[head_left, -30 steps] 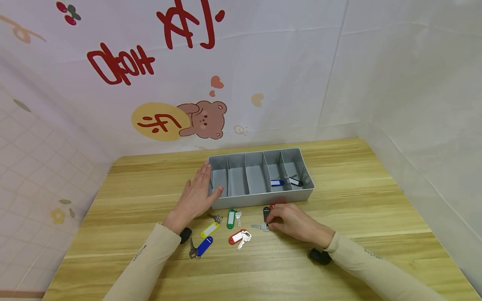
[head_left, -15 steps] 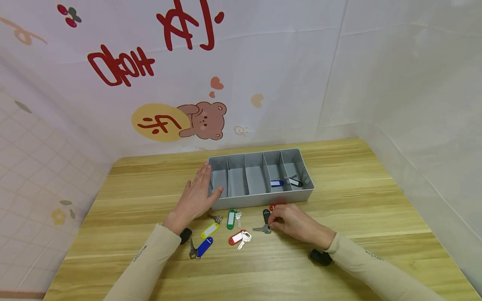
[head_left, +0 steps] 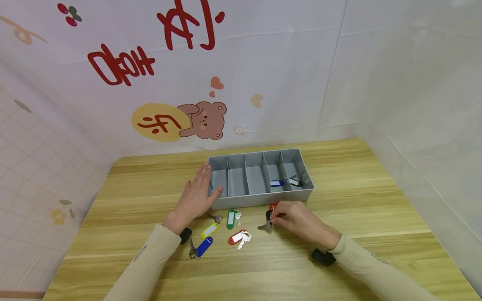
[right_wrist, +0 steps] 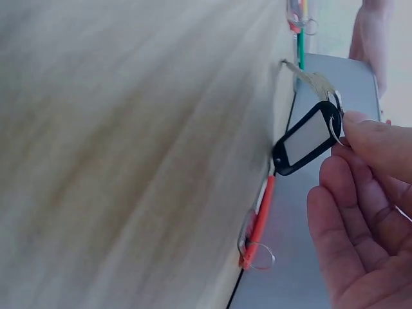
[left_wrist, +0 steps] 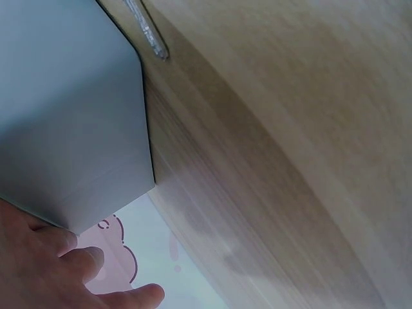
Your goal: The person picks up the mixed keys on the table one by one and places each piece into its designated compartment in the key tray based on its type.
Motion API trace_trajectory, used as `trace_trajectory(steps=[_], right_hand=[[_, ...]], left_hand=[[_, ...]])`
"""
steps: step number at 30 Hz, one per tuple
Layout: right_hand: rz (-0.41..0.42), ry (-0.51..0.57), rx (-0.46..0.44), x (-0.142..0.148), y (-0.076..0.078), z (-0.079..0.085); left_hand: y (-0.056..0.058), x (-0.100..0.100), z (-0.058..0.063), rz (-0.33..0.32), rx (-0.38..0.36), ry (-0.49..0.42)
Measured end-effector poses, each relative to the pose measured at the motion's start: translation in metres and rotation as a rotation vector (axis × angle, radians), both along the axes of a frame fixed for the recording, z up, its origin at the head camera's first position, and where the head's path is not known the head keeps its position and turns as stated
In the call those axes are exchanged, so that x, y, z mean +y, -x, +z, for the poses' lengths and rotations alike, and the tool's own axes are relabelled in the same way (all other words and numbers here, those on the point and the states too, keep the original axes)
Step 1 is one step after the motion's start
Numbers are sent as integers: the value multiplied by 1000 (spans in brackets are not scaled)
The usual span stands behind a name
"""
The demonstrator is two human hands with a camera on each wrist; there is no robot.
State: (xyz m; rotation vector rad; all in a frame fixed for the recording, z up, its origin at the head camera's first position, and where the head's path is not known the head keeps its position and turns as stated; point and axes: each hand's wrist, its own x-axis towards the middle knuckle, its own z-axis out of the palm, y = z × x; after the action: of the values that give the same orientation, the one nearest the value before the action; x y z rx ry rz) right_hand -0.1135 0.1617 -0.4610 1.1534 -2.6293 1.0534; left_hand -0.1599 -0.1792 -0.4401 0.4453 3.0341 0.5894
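Note:
My right hand [head_left: 297,220] pinches the metal ring of a black key tag [right_wrist: 306,139] between thumb and forefinger, as the right wrist view shows. The tag has a white label, and its key [right_wrist: 315,82] hangs from the same ring, one end at the tabletop. A red key tag [right_wrist: 261,215] lies close by, partly hidden by my hand in the head view. My left hand [head_left: 193,196] rests on the left end of a grey divided tray [head_left: 260,200], fingers extended along its side and thumb over the front rim.
In front of the tray lie a green key tag [head_left: 231,219], a yellow one [head_left: 209,230], a blue one [head_left: 204,246] and another red one [head_left: 236,238], each near a key. Inside the right compartments are a blue tag [head_left: 276,183] and a black tag [head_left: 296,182].
My right hand has risen slightly and shifted right, lifting the black tag's ring so that tag and key tilt up. The left hand has stayed at the tray.

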Motion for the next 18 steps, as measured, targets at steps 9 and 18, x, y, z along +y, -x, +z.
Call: trace_trajectory(steps=[9, 18], right_hand=[[-16, 67, -13, 4, -2, 10], [-30, 101, 26, 7, -2, 18]], left_hand=[[0, 0, 1, 0, -5, 2], [0, 0, 1, 1, -3, 1]])
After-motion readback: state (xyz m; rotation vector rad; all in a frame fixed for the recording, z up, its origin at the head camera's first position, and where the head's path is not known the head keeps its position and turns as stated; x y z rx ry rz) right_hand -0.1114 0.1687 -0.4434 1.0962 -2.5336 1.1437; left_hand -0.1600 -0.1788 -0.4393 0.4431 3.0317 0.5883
